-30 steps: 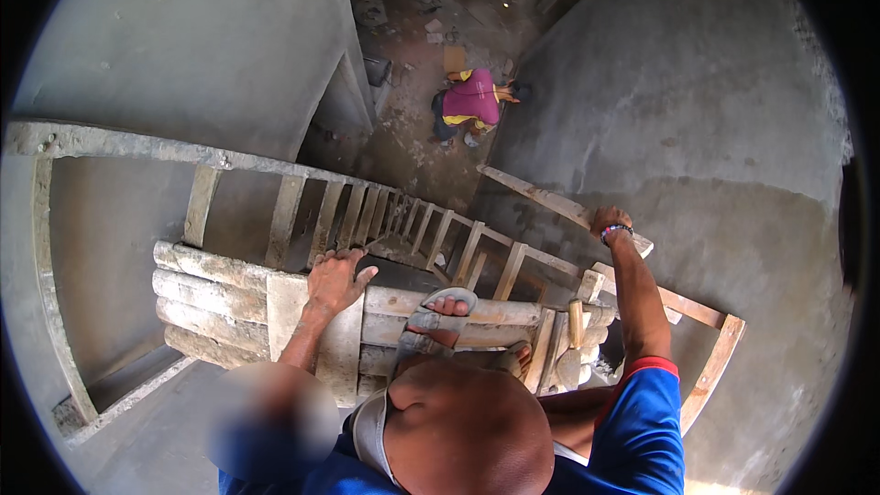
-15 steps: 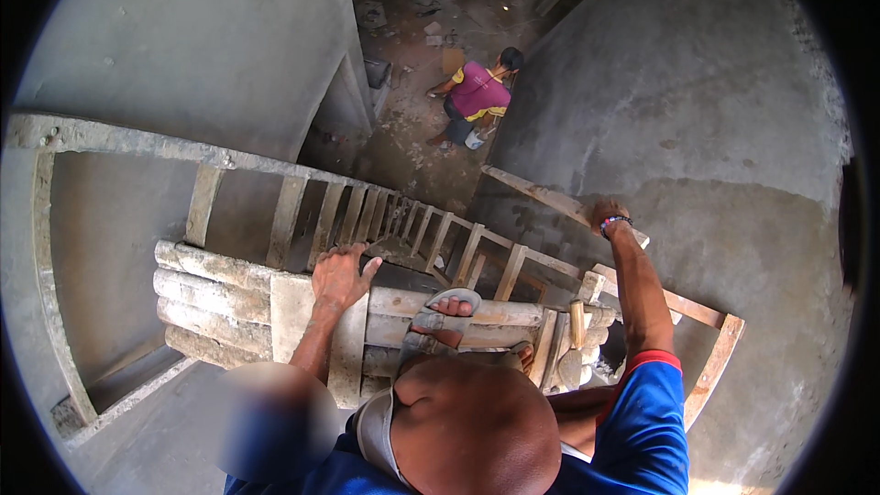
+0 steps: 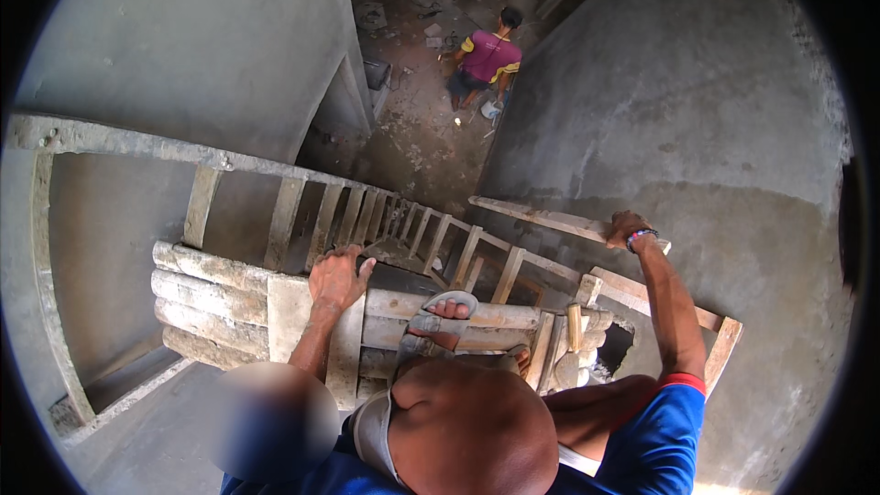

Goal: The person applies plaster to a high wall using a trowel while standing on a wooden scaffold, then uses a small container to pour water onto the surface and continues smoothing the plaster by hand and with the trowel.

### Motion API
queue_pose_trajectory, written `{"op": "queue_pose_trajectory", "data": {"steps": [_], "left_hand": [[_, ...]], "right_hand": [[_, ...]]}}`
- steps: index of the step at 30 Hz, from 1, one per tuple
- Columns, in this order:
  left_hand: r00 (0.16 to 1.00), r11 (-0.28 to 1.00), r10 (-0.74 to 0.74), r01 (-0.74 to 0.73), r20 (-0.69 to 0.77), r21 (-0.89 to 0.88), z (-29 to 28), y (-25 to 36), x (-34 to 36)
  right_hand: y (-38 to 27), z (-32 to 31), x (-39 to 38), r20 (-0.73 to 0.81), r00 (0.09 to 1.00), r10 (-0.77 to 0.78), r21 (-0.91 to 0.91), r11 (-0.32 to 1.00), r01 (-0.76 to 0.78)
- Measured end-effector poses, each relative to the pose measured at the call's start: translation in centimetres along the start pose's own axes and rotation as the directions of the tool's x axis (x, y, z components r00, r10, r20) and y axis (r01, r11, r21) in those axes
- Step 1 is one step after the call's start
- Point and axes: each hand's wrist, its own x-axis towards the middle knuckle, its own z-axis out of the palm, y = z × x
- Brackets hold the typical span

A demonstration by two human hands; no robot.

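My left hand (image 3: 339,282) rests with spread fingers on the edge of a plaster-coated board (image 3: 291,330) lying across a platform of round poles (image 3: 215,302). My right hand (image 3: 628,231) grips a long wooden batten (image 3: 541,216), which slants out over the drop beside the right wall. My bent leg fills the lower middle, with a sandalled foot (image 3: 445,312) on the poles between my hands. Short upright wooden pieces (image 3: 576,325) stand out at the platform's right end.
A ladder-like timber frame (image 3: 110,133) runs from the left down past the platform, with more framing (image 3: 720,357) at right. Grey plastered walls (image 3: 697,92) flank a deep passage. Far below, a co-worker in a magenta top (image 3: 486,57) is on the debris-strewn floor beside a pale bucket (image 3: 491,108).
My right hand has shifted right with the batten. The co-worker below has risen from a stoop and moved up the passage, away from me. My left hand has barely moved.
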Motion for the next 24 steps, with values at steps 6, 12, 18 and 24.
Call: {"op": "queue_pose_trajectory", "data": {"steps": [6,12,18,24], "left_hand": [[1.0,0.999,-0.011,0.011,0.022,0.033,-0.2,0.2,0.0],[1.0,0.999,-0.013,0.013,0.004,0.044,0.1,0.1,0.0],[1.0,1.0,0.004,-0.003,-0.028,0.031,0.4,0.3,0.1],[0.998,1.0,-0.026,0.026,-0.051,-0.002,0.6,0.4,0.0]], "right_hand": [[3.8,-1.8,-1.8,0.022,0.999,-0.049,0.05,0.998,0.048],[4.1,-0.2,-2.0,-0.027,0.996,-0.088,0.093,0.992,0.09],[2.8,3.7,-0.2,-0.028,0.988,-0.149,0.115,0.982,0.151],[1.7,3.5,0.8,0.005,0.996,-0.093,0.093,0.991,0.093]]}}
